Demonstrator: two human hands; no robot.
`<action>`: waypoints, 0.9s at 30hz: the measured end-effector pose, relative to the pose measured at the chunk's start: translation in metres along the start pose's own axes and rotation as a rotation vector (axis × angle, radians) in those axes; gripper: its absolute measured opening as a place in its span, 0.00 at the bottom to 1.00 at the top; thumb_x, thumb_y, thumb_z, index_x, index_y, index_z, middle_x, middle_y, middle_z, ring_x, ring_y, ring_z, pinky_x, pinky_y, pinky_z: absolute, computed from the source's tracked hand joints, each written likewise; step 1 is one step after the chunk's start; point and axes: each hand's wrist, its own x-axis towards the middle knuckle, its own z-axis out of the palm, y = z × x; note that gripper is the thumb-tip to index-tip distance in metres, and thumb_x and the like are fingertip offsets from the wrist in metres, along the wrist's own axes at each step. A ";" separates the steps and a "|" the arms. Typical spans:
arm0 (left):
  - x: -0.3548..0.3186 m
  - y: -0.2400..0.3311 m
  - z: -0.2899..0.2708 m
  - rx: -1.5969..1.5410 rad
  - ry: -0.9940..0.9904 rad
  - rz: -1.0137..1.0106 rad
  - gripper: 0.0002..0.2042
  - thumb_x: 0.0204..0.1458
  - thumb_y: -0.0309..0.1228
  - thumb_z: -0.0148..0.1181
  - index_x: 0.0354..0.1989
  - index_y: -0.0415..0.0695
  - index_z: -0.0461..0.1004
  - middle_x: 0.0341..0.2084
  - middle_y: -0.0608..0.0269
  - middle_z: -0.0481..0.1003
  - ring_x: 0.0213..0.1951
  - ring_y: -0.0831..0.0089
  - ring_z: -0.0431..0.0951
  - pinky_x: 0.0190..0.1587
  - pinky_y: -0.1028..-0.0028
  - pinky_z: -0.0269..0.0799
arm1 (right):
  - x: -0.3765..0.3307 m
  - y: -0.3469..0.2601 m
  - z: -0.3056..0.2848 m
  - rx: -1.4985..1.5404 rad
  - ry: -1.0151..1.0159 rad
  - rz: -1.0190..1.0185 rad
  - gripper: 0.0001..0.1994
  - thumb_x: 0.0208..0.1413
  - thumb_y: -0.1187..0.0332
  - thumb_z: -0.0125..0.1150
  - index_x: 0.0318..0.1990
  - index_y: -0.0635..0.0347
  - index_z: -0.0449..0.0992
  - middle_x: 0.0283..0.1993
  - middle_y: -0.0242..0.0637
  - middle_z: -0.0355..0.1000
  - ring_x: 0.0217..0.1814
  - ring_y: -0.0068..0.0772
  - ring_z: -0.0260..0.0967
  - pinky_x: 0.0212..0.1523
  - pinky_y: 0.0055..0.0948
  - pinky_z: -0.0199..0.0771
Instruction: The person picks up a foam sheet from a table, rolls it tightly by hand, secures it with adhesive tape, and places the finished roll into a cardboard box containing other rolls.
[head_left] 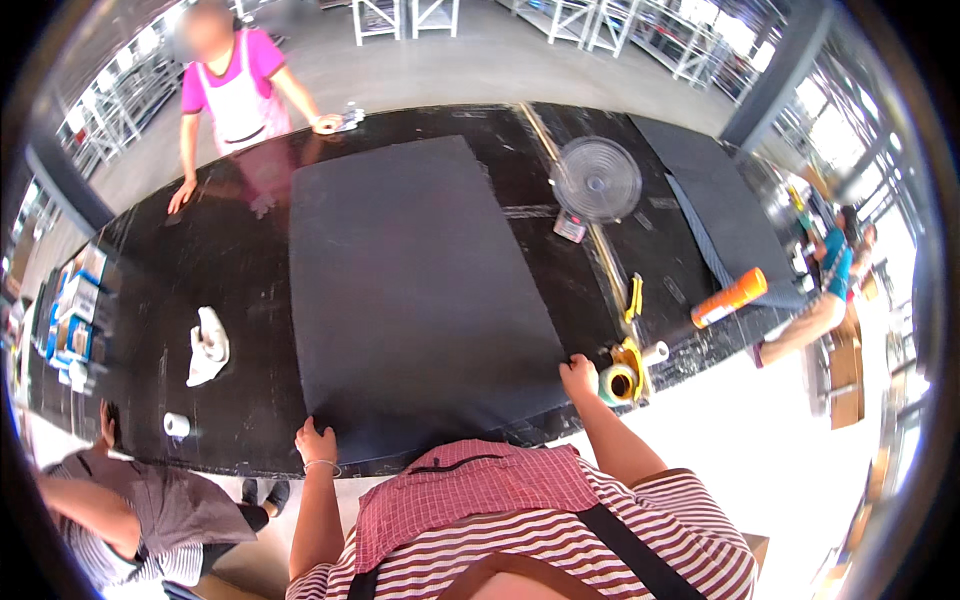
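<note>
A large dark grey sheet (415, 290) lies flat on the black table (240, 290), its near edge in front of my body. The near left corner of the sheet is under my left hand (316, 442), whose fingers are closed on the edge. At the near right corner, my right hand (579, 378) has its fingers closed on the edge too. Just right of that hand sits a yellow tape dispenser (630, 356) with a roll of tape (617, 383). The fingertips beneath the sheet are hidden.
A round fan (596, 180) stands beyond the sheet's right side. An orange canister (730, 298) lies near folded dark material (715, 210). Left are a white cloth (207, 348), a white roll (176, 425) and blue-white boxes (75, 320). People stand across, at lower left and at right.
</note>
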 end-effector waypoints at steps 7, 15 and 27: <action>0.001 -0.009 0.004 -0.017 0.002 0.062 0.32 0.48 0.37 0.61 0.63 0.37 0.69 0.53 0.35 0.73 0.58 0.41 0.71 0.64 0.50 0.63 | 0.004 -0.008 -0.014 0.129 -0.141 0.052 0.22 0.54 0.54 0.69 0.48 0.63 0.81 0.41 0.48 0.81 0.47 0.45 0.80 0.48 0.39 0.77; -0.074 0.086 -0.019 0.180 -0.238 0.859 0.41 0.39 0.40 0.77 0.66 0.54 0.67 0.66 0.59 0.63 0.68 0.55 0.61 0.67 0.49 0.58 | -0.013 -0.039 -0.075 0.621 -0.534 0.404 0.32 0.55 0.67 0.69 0.67 0.62 0.67 0.62 0.46 0.69 0.51 0.42 0.76 0.27 0.32 0.87; -0.058 0.127 -0.043 0.030 -0.235 1.014 0.12 0.49 0.30 0.66 0.43 0.48 0.79 0.32 0.61 0.81 0.39 0.57 0.82 0.43 0.59 0.77 | -0.002 -0.067 -0.127 0.733 -0.628 0.452 0.30 0.60 0.69 0.64 0.70 0.55 0.62 0.54 0.42 0.75 0.25 0.33 0.77 0.24 0.30 0.82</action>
